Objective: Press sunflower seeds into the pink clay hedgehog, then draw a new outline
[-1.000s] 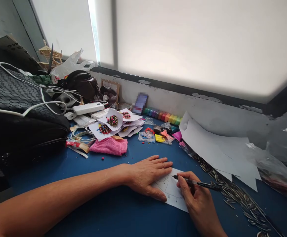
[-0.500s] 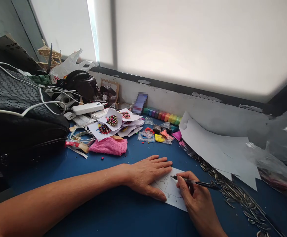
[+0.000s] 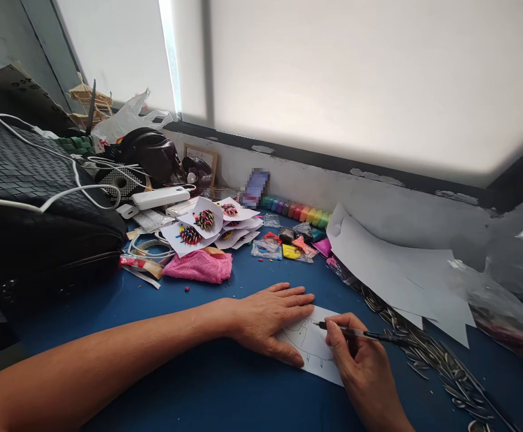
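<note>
A small white sheet of paper [image 3: 319, 373] lies on the blue tabletop, with a thin line drawing of an animal-like outline and short legs on it. My left hand [image 3: 275, 321] rests flat across the sheet's left side, fingers stretched out and holding nothing. Between the thumb and fingers of my right hand [image 3: 365, 366] is a dark pen [image 3: 360, 332], its tip at the upper part of the drawing. My right hand covers the sheet's right edge.
Paper cards with colourful spiky figures [image 3: 205, 220] lie behind a pink cloth [image 3: 202, 267]. Bags of coloured clay [image 3: 291, 251] sit at the back. Sunflower seeds [image 3: 441, 366] and large white sheets [image 3: 391, 264] are on the right. A black woven bag [image 3: 40, 198] stands left.
My right hand and the pen have shifted slightly to the right, the tip moving a little along the drawing. My left hand has stayed in place.
</note>
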`<state>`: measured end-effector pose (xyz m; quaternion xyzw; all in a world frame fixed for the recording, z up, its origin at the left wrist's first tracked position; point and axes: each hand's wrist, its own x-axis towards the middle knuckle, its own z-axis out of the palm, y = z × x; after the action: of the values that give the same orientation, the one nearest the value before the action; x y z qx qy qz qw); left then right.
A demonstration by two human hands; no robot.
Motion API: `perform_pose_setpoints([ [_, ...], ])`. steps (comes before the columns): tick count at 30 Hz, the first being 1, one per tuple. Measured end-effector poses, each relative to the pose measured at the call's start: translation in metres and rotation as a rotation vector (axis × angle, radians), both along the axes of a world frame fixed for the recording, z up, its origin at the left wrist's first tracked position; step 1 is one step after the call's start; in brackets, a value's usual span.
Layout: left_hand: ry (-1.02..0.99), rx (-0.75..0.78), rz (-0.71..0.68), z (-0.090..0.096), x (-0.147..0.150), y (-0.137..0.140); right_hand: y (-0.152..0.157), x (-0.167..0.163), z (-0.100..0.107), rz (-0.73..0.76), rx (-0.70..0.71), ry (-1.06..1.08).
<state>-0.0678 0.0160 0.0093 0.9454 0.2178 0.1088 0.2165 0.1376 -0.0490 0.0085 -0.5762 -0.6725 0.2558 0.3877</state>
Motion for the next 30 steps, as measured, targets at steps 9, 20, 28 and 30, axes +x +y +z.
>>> perform_pose_setpoints([
  [9, 0.012, -0.003, -0.006, 0.0007, -0.0004, -0.0003, 0.0012, -0.0002, -0.0018, 0.07, -0.06, 0.034],
  [20, 0.009, -0.019, -0.012, 0.0027, 0.0, -0.0004, 0.0032, 0.0019, -0.0068, 0.093, -0.074, 0.029],
  [28, 0.004, -0.011, -0.011, 0.0023, -0.0003, -0.0005, 0.0014, 0.0015, -0.0041, 0.093, -0.075, 0.03],
  [30, 0.004, -0.011, -0.011, 0.002, -0.0003, -0.0005, 0.0007, 0.0, -0.0018, 0.048, -0.042, 0.02],
])
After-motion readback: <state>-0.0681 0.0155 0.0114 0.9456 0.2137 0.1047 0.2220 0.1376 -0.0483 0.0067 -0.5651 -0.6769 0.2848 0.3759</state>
